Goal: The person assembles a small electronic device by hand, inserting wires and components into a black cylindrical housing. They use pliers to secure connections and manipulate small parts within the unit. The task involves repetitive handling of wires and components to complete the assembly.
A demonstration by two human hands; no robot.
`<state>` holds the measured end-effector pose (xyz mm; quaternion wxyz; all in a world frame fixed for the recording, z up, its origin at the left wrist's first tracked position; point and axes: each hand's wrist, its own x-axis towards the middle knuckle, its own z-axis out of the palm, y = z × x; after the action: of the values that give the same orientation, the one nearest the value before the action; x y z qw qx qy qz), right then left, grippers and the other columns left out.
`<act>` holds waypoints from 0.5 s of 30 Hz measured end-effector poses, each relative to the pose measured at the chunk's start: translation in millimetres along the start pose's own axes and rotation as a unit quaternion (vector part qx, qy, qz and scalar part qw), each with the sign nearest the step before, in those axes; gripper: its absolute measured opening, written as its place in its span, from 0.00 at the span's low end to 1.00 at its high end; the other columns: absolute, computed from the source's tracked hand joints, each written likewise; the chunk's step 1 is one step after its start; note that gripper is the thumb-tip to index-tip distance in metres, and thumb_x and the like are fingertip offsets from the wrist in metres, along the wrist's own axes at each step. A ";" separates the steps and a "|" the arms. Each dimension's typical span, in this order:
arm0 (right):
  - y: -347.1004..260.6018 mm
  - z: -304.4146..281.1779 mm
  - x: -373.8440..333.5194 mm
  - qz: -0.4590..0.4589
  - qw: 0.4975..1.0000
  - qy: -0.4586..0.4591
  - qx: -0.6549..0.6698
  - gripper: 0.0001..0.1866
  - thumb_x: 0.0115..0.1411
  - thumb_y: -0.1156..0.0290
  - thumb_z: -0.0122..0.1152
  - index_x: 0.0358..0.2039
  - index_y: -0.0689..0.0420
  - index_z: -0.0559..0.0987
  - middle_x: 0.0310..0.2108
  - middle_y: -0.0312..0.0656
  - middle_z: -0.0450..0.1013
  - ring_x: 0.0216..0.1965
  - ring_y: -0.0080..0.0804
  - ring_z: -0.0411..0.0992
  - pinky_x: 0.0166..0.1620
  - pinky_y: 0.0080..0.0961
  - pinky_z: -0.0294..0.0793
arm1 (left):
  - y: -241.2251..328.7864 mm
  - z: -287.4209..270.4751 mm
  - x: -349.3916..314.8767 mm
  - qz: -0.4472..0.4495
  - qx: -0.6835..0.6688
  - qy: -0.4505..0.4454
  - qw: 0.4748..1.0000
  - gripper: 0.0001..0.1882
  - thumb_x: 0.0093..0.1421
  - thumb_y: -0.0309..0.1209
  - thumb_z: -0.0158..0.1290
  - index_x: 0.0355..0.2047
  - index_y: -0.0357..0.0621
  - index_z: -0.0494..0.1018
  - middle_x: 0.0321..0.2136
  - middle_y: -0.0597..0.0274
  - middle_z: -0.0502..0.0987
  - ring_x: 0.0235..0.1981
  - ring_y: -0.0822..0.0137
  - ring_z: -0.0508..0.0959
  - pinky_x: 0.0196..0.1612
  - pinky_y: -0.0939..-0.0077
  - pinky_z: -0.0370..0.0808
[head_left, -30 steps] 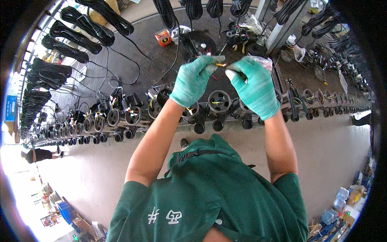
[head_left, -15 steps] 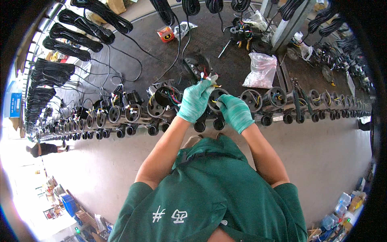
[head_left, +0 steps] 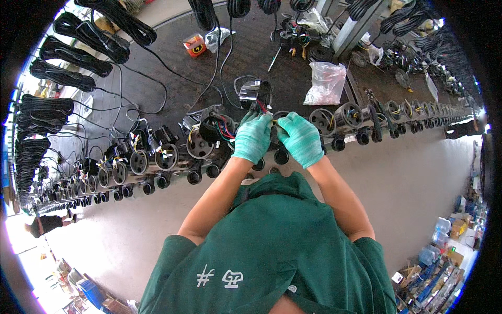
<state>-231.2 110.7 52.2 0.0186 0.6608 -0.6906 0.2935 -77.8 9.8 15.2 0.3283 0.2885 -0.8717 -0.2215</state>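
In a green glove, my left hand (head_left: 253, 137) is closed on thin coloured wires (head_left: 269, 109) leading from a black round housing with a shiny face (head_left: 252, 93), just beyond my fingers. My right hand (head_left: 301, 139), gloved alike, pinches a yellow wire (head_left: 275, 121) close to the left fingertips. Both hands hover over the row of black tubular housings along the bench's near edge. Left of my left hand lies an open housing with red and blue wires (head_left: 222, 127). A round black housing (head_left: 322, 121) stands just right of my right hand. My fingers hide the wire ends.
Coiled black cables (head_left: 112, 23) hang along the far and left sides, their leads trailing over the dark bench (head_left: 175, 58). A clear plastic bag (head_left: 327, 83), a red-orange box (head_left: 194, 45) and a metal post (head_left: 360, 30) are beyond. Pliers (head_left: 374, 116) stand at the right.
My hands have come together at the wires; the left one has lowered toward me. The black round housing beyond them has turned, now showing its shiny face. The view has shifted slightly.
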 end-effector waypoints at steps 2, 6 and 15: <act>0.2 -1.2 6.1 -0.004 1.000 0.004 -0.019 0.08 0.60 0.68 0.68 0.40 0.51 0.84 0.36 0.42 0.77 0.37 0.46 0.79 0.38 0.40 0.81 | -1.6 -0.2 -0.5 -0.006 -0.016 0.001 1.000 0.10 0.65 0.28 0.58 0.46 0.44 0.82 0.39 0.47 0.84 0.43 0.43 0.83 0.54 0.52 0.78; 1.4 -5.4 18.3 0.009 1.000 -0.024 -0.008 0.06 0.61 0.67 0.67 0.38 0.51 0.84 0.36 0.43 0.77 0.37 0.48 0.79 0.37 0.41 0.81 | -7.5 4.3 -2.9 -0.019 -0.029 0.018 0.999 0.09 0.64 0.27 0.58 0.44 0.44 0.82 0.40 0.46 0.85 0.45 0.42 0.83 0.58 0.53 0.77; 15.5 -10.0 37.5 0.014 0.993 -0.116 0.033 0.06 0.61 0.66 0.66 0.36 0.54 0.83 0.36 0.48 0.78 0.37 0.55 0.79 0.41 0.48 0.80 | -2.8 0.5 0.7 -0.057 -0.097 0.036 0.993 0.08 0.64 0.27 0.59 0.42 0.43 0.83 0.38 0.46 0.84 0.42 0.42 0.83 0.50 0.54 0.79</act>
<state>-253.9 80.4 70.1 -0.0874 0.6807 -0.6874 0.2378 -77.5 7.4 13.6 0.3725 0.3125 -0.8158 -0.3132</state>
